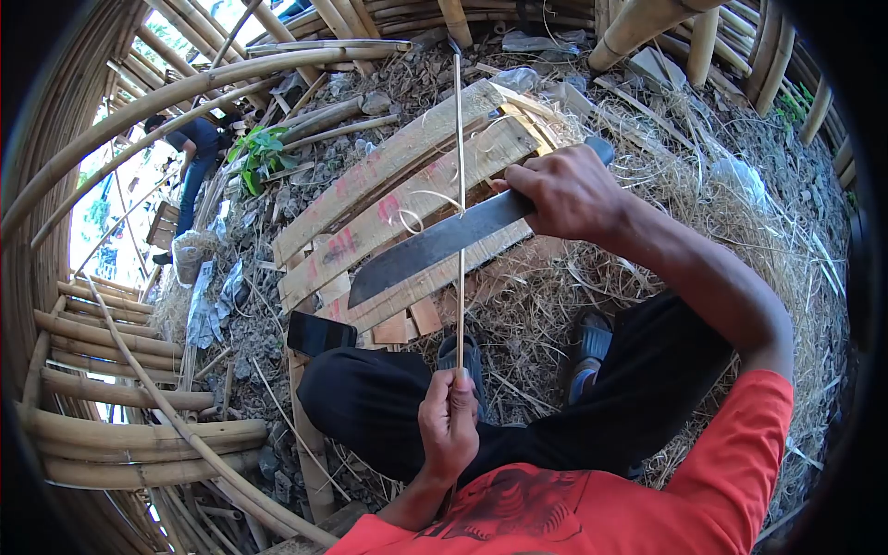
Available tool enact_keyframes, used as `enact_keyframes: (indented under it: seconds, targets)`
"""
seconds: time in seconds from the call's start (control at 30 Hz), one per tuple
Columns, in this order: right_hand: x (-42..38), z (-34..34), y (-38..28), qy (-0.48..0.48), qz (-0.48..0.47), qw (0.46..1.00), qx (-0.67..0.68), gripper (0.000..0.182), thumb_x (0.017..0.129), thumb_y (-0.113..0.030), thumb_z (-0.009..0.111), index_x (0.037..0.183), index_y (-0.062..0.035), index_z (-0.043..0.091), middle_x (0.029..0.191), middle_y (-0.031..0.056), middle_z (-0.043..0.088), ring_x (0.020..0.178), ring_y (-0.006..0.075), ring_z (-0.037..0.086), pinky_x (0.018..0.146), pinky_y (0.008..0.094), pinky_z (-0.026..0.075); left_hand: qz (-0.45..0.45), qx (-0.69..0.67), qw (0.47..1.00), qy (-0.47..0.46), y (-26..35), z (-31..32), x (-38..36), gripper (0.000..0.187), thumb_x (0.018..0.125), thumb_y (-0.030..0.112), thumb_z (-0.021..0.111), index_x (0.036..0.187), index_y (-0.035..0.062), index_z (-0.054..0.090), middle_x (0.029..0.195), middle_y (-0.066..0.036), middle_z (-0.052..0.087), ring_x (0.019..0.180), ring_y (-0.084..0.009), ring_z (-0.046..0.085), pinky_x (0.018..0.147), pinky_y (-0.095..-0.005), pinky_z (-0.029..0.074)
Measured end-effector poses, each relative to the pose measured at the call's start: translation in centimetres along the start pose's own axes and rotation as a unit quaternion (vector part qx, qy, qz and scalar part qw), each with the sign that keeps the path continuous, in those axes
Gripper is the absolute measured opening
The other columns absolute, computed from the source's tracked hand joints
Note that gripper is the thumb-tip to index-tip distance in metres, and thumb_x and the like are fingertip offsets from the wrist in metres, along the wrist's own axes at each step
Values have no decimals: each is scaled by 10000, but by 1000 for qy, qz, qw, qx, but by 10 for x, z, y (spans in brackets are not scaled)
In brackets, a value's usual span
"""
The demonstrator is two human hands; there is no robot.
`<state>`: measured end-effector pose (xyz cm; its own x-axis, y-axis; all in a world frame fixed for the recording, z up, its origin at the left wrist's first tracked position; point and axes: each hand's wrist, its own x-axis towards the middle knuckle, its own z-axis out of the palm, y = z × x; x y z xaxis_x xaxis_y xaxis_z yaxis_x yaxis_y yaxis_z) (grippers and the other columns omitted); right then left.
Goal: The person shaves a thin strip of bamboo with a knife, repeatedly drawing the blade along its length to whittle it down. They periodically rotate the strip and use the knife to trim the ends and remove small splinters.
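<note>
My right hand [569, 192] is wrapped round the handle of a machete [407, 264], whose broad dark blade slants down to the left. A thin bamboo strip [461, 310] runs lengthwise away from me, and the blade's edge meets it near the middle. Small pale curls of shaving hang at that spot. Closer to my body, my left hand [449, 424] pinches the near part of the strip, thumb on top. Beneath the blade lies a wooden pallet [319, 264] of rough boards with reddish marks.
A black phone [319, 335] rests by my knee at the pallet's near edge. Shavings [703, 250] cover the ground to the right. Bamboo poles [139, 430] stack at left, and a long curved pole [185, 88] arches overhead. Another person [196, 153] bends over at upper left.
</note>
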<state>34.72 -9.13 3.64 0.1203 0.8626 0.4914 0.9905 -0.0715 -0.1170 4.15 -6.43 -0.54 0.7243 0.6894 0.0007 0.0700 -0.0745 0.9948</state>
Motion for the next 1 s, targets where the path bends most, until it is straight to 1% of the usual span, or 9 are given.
enact_keyframes:
  seconds: [0.1, 0.23, 0.43, 0.53, 0.7, 0.8, 0.87, 0.93, 1.0]
  targets:
    - [2, 1, 6, -4, -10, 1000, -6, 138, 887, -158, 551, 820, -89, 650, 507, 4, 516, 368, 116, 413, 358, 345, 326, -19, -30, 999, -9, 5, 0, 3, 188, 1020, 191, 434, 918, 38, 476, 582, 61, 312, 441, -2, 255, 383, -187, 209]
    - [6, 3, 23, -35, 88, 995, -14, 162, 890, -101, 544, 949, -101, 694, 534, -27, 537, 389, 91, 431, 354, 320, 335, -32, -61, 998, 11, 4, -1, 4, 200, 1022, 201, 431, 909, 42, 473, 577, 60, 302, 432, -1, 241, 375, -190, 197]
    - [0, 5, 57, -6, 117, 991, -57, 148, 815, -84, 553, 785, -63, 695, 519, 14, 561, 402, 130, 483, 384, 333, 389, -49, -61, 997, -3, 2, 0, 1, 210, 1021, 214, 436, 901, 46, 476, 576, 60, 306, 428, -2, 236, 370, -192, 197]
    - [1, 5, 74, 6, 191, 979, -73, 149, 799, -86, 558, 739, -51, 690, 505, 42, 563, 402, 168, 505, 401, 358, 411, -61, -57, 997, -1, 0, 1, 1, 208, 1020, 214, 438, 898, 50, 476, 575, 60, 311, 429, -4, 235, 370, -192, 198]
    - [-6, 4, 87, 6, 194, 977, -91, 174, 793, -120, 553, 725, -30, 686, 559, 131, 599, 503, 271, 601, 505, 420, 486, -75, -68, 995, -16, 1, 1, 2, 202, 1018, 213, 443, 900, 53, 477, 591, 59, 324, 440, -1, 254, 377, -187, 205]
    - [-6, 3, 124, -39, 318, 944, -78, 213, 813, -162, 534, 808, -39, 709, 619, 132, 640, 557, 283, 639, 578, 425, 516, -47, -29, 998, -25, -4, 0, -5, 202, 1017, 218, 446, 902, 55, 476, 596, 58, 330, 450, 1, 267, 383, -182, 208]
    - [-10, -21, 147, -20, 492, 870, 2, 311, 880, -308, 511, 885, -67, 709, 779, 167, 689, 749, 302, 685, 745, 419, 526, -47, -17, 998, -30, -5, -3, -6, 203, 1016, 222, 447, 904, 56, 474, 597, 58, 333, 456, 2, 273, 387, -178, 210]
    - [-35, -13, 190, 65, 524, 849, -38, 436, 911, -418, 499, 825, -33, 686, 780, 185, 680, 780, 314, 674, 750, 430, 501, -82, -35, 996, -28, -4, -5, -5, 203, 1016, 226, 447, 905, 59, 473, 597, 59, 333, 460, 3, 276, 390, -175, 211]
    - [-47, -15, 191, 57, 551, 831, 56, 499, 913, -475, 498, 830, -17, 677, 757, 168, 672, 748, 303, 662, 735, 423, 484, -96, -37, 995, 17, -11, -10, 11, 204, 1015, 234, 452, 904, 65, 476, 598, 70, 334, 461, 3, 272, 394, -180, 206]
